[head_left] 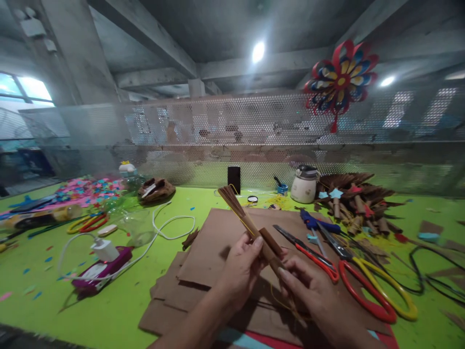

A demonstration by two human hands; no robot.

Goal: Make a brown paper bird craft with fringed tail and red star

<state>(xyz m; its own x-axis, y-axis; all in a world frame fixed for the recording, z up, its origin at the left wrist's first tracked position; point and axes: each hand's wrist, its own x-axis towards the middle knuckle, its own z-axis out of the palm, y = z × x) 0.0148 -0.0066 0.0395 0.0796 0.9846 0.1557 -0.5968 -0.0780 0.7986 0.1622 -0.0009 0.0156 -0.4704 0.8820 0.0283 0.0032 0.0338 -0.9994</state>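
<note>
My left hand [241, 269] and my right hand [308, 291] both grip a small brown paper broom [250, 225] above a stack of brown paper sheets [207, 257]. The broom's fringed end fans out up and to the left; its rolled handle sits between my fingers. A thin yellow thread [281, 303] trails from the handle under my right hand. My left fingers close round the bundle near its neck, my right thumb and fingers pinch the handle's lower end.
Red-handled scissors [312, 254], large red-and-yellow scissors [374, 286] and a blue tool [314, 224] lie to the right. A pile of finished brooms [356, 203] and a white pot [304, 184] stand behind. Left: a charger with white cable [105, 249], a purple phone [100, 271], coloured cutouts [87, 189].
</note>
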